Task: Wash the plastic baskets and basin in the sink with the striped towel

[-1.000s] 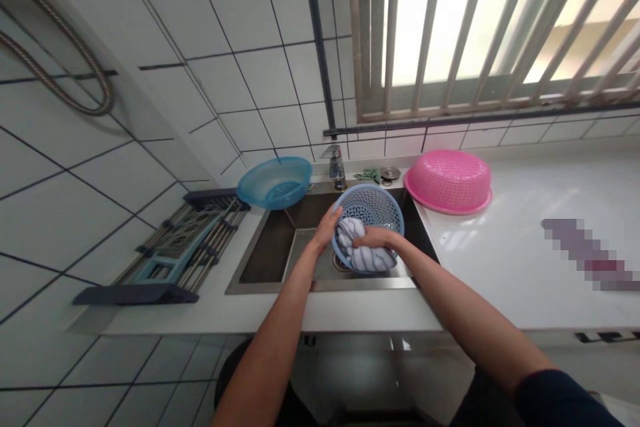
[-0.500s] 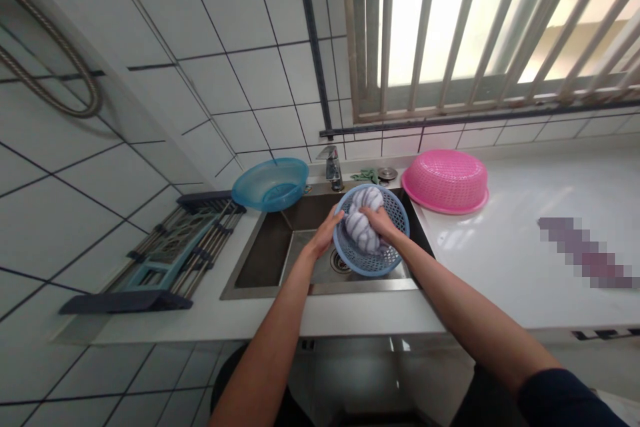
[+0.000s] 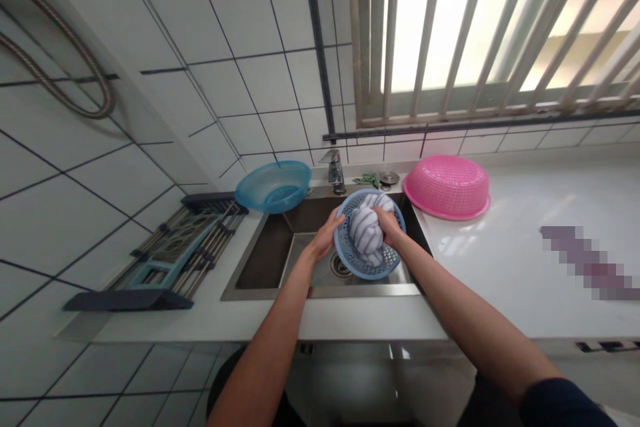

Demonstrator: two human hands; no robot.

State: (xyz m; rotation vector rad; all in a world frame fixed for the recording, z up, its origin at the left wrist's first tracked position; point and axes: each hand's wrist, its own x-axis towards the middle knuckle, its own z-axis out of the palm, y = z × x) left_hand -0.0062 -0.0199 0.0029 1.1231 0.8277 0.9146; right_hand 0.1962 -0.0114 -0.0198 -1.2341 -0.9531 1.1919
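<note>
The left hand (image 3: 327,235) grips the left rim of the blue perforated basket (image 3: 369,267) and holds it tilted over the steel sink (image 3: 265,250). Its fingers are curled around the edge. The right hand (image 3: 390,225) is closed on a striped cloth (image 3: 365,230) and presses this bundle against the inside of the basket.

The basket looks like thin plastic, so I judge it light and a little flexible. It is probably wet and therefore slippery, and the rim seems the safest place to take it, because the holed wall may bend under pressure. The cloth is soft and has no fixed shape. It is likely heavier if soaked, and it is best gathered in the whole palm.

About containers: the blue basket holds only the cloth. A blue bowl (image 3: 273,185) stands on the bench (image 3: 500,260) at the left back corner of the sink, and it seems to hold nothing. A pink basket (image 3: 447,185) lies upside down on the bench to the right of the sink. The sink basin shows no dishes, only its drain.
</note>
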